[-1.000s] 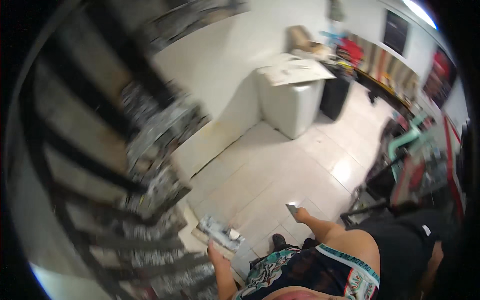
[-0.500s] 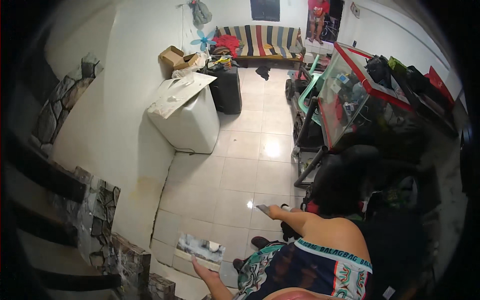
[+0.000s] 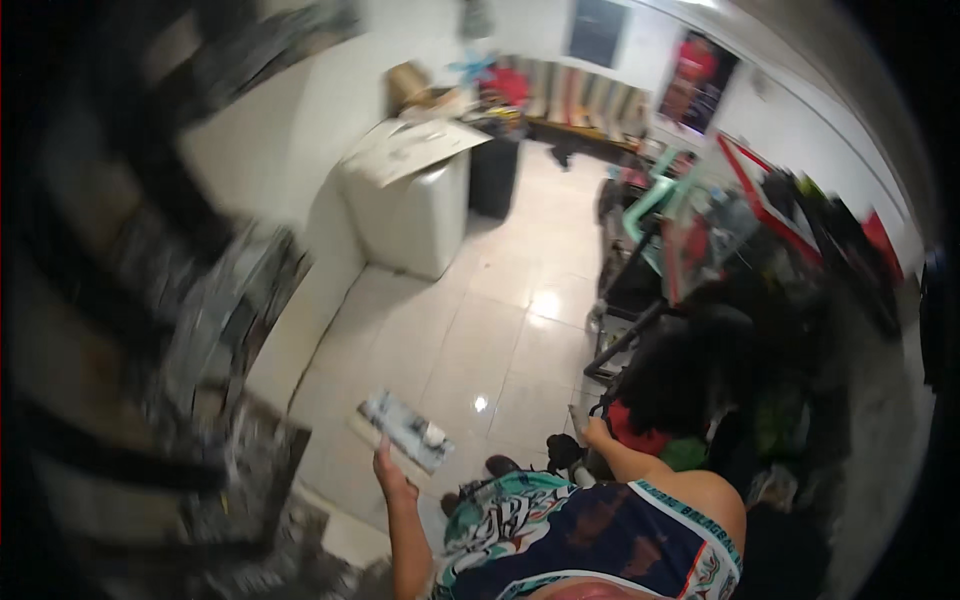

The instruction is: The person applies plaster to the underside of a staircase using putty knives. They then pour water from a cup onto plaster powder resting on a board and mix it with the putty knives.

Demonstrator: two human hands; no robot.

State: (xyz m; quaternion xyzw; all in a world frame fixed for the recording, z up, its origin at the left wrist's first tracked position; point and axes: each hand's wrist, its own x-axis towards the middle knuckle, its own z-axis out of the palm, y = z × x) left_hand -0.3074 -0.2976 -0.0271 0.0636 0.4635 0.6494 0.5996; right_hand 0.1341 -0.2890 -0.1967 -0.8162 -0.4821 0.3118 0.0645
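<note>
My left hand (image 3: 395,472) grips a flat rectangular board (image 3: 403,425), pale along its near edge, with a grey, smeared top and a white lump on it, held low above the tiled floor (image 3: 470,330). My right hand (image 3: 596,435) holds a thin flat grey blade (image 3: 578,418), like a putty knife, out beside a dark heap with red and green in it. My left side borders a staircase with dark treads (image 3: 120,460) and grey stone-patterned risers (image 3: 215,330), blurred by motion.
A white box-shaped unit (image 3: 405,225) with a board on top and a black case (image 3: 492,175) stand by the left wall. A striped sofa (image 3: 585,100) is at the back. A red-framed glass case (image 3: 760,200), green plastic chair (image 3: 640,215) and black clutter (image 3: 700,370) line the right.
The view has swung from the stairs toward the room and slightly back. My left hand has raised the board a little; my right hand with the blade has shifted rightward since half a second ago.
</note>
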